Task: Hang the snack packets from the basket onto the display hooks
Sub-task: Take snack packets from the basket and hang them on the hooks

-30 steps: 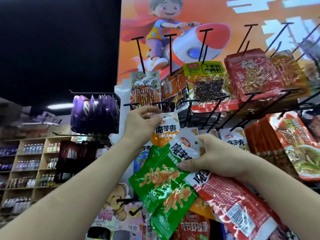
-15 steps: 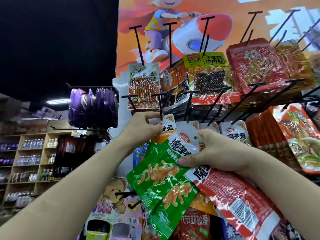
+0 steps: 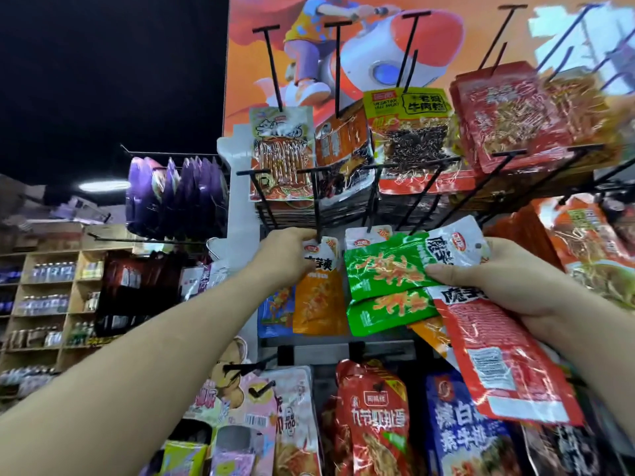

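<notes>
Left hand point(image 3: 288, 257): raised, fingers curled, pinching the white top edge of an orange packet point(image 3: 321, 300). The packet top sits at the lower end of a black hook point(image 3: 318, 204), which runs toward 12 o'clock from it. It cannot be told whether the packet's hole is on the hook. The packet body hangs toward 6 o'clock, just beside a blue packet point(image 3: 273, 312) at its 9 o'clock.

Right hand point(image 3: 515, 280): at 3 o'clock of the left hand, thumb and fingers clamped on a fan of packets. Two green packets point(image 3: 381, 269) point toward 9 o'clock. A red packet point(image 3: 498, 359) extends toward 5 o'clock.
</notes>
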Motion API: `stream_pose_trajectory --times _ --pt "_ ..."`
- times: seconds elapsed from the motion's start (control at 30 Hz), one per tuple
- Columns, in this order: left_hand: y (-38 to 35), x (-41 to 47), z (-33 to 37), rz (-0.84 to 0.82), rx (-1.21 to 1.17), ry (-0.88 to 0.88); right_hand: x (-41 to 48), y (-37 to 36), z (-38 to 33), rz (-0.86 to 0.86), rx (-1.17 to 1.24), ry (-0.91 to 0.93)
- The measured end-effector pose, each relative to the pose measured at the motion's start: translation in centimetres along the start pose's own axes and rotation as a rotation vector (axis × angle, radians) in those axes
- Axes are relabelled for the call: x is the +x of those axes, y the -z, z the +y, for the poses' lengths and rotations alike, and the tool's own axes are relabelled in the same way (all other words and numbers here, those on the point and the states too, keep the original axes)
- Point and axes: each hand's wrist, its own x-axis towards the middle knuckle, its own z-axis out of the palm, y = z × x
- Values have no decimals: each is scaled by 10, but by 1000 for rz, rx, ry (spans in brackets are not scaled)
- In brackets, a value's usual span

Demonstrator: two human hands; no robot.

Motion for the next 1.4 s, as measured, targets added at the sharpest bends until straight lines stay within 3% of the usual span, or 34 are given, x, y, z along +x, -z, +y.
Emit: stream_pose_trajectory --times 0.17,0.27,0.33,0.47,0.53,0.6,0.7,0.93,1.0,1.17,1.3,1.4 --pt "-8 1 -3 -8 258 -48 -11 -6 -12 -7 263 -121" --pt "-3 -10 1 -66 269 13 -19 -10 -15 25 314 -85" --pt "10 -27 9 -21 34 54 -24 -10 -18 38 342 -52" --pt "33 -86 46 -89 -811 128 -33 -16 -24 18 334 39" --pt "33 -103 60 -148 -1026 136 -35 -23 -26 20 335 75" --pt "29 -108 65 -72 -1126 174 -37 -29 -27 21 356 87" --pt "28 -110 60 -23 -1113 171 -40 -31 -26 -10 340 73" --pt "31 -117 43 -150 -782 -116 -46 -21 -16 -35 304 11" --pt "25 -117 37 -106 -893 -52 -47 -22 -16 -23 322 32" --pt "20 -118 56 202 -1307 184 -48 -37 -19 -31 358 51" --pt "24 -112 64 379 -1235 -7 -46 -48 -22 -141 415 69" --pt "21 -111 56 290 -1148 45 -47 -48 -22 -145 420 80"
